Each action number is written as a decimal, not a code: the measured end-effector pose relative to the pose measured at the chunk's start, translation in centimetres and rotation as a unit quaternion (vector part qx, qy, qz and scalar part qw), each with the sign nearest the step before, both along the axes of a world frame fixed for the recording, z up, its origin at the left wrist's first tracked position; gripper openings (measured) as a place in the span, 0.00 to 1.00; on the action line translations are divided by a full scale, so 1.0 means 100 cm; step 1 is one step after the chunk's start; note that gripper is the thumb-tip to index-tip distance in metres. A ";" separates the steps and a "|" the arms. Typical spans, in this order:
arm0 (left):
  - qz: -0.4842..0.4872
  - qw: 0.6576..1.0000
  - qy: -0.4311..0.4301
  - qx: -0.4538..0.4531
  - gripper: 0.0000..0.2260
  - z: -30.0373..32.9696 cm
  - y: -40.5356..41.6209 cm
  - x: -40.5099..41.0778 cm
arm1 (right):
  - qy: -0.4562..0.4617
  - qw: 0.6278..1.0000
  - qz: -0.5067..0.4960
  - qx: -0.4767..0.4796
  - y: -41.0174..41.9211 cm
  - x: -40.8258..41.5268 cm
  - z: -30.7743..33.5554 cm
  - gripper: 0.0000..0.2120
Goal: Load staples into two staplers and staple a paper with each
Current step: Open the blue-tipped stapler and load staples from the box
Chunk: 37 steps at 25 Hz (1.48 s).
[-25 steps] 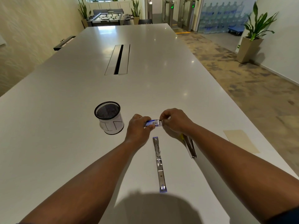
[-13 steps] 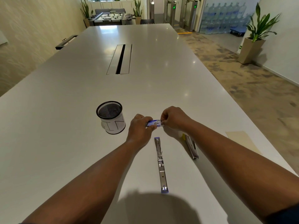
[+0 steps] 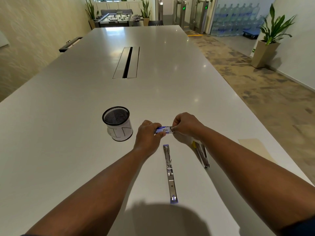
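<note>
Staples are being taken out of a small blue staple box, which is held up over the table between both hands. The left hand is closed on the left end of the box, with thumb and fingers pinching its sides. The right hand is pinched on the right end, where a little tray or flap seems to be pulled out. What lies inside is too small to be seen.

The box looks like thin card, so it is judged to be very light and easy to squash. It is best held by its short sides, softly. A stick of staples is thin, stiff and easy to snap, so it should be picked up by its long edges and kept flat.

Below the hands, a long silver stapler lies fully opened out on the table, with blue tips at both ends. Its track looks ready to be filled. A second stapler, with a bit of yellow on it, lies just beside it under the right wrist. Both are metal, hard and likely slippery.

A black mesh cup stands to the left. A tan paper lies to the right.
</note>
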<state>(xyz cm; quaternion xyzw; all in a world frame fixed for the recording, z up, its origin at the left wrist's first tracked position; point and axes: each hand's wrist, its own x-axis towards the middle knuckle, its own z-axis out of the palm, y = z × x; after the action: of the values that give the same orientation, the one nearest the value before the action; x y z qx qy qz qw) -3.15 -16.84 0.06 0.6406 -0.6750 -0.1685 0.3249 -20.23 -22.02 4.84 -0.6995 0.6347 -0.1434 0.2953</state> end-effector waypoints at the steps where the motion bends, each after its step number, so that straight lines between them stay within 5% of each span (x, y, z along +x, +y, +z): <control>1: 0.000 1.000 0.003 -0.001 0.12 0.000 0.000 0.000 | -0.005 1.000 -0.004 0.003 0.000 -0.001 0.000 0.03; 11: 0.002 1.000 0.013 0.000 0.13 -0.003 -0.001 0.001 | 0.019 1.000 -0.005 -0.014 0.000 0.003 -0.001 0.13; 23: 0.002 1.000 0.017 -0.001 0.12 -0.006 -0.004 0.002 | 0.020 0.999 -0.040 -0.027 0.005 0.006 0.006 0.10; 37: 0.002 1.000 0.020 0.002 0.12 -0.006 -0.003 0.001 | 0.047 0.999 -0.018 0.007 0.007 0.009 0.008 0.17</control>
<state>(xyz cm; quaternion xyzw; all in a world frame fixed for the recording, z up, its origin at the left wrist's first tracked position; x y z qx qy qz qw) -3.02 -17.16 -0.51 0.6395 -0.6665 -0.1818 0.3374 -19.38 -21.32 5.62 -0.6916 0.6618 -0.1109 0.2673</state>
